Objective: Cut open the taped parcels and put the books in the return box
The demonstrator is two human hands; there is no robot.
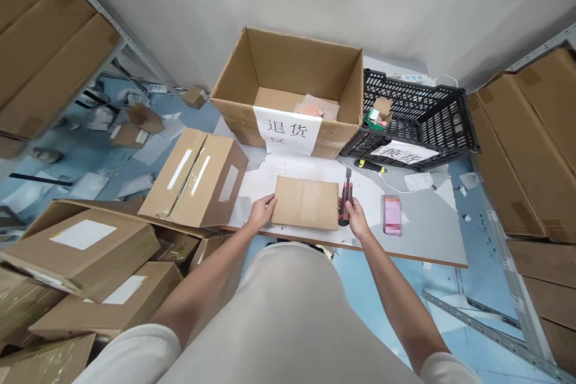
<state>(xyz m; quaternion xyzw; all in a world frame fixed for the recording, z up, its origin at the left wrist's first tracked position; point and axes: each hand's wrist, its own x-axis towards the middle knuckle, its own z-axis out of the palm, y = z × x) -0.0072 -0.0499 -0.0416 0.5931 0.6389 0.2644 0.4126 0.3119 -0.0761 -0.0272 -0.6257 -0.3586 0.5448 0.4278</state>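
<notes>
A flat brown cardboard box [306, 203] lies on the table in front of me, clear tape across its middle. At its left edge, my left hand [261, 212] grips the side with thumb and fingers. My right hand [356, 217] is closed around a red and black utility knife [345, 201], its blade pointing away from me. The knife lies along the box's right edge, and some of the right fingers are hidden behind it. To the right rests a phone [392, 215] with a blurred pink screen.
Beyond the box stand a large open carton [234, 117] with a paper sign and a black plastic crate [470, 126]. A taped carton [225, 174] sits at the table's left. A yellow-black tool [369, 165] lies before the crate. Stacked boxes [85, 240] fill the lower left.
</notes>
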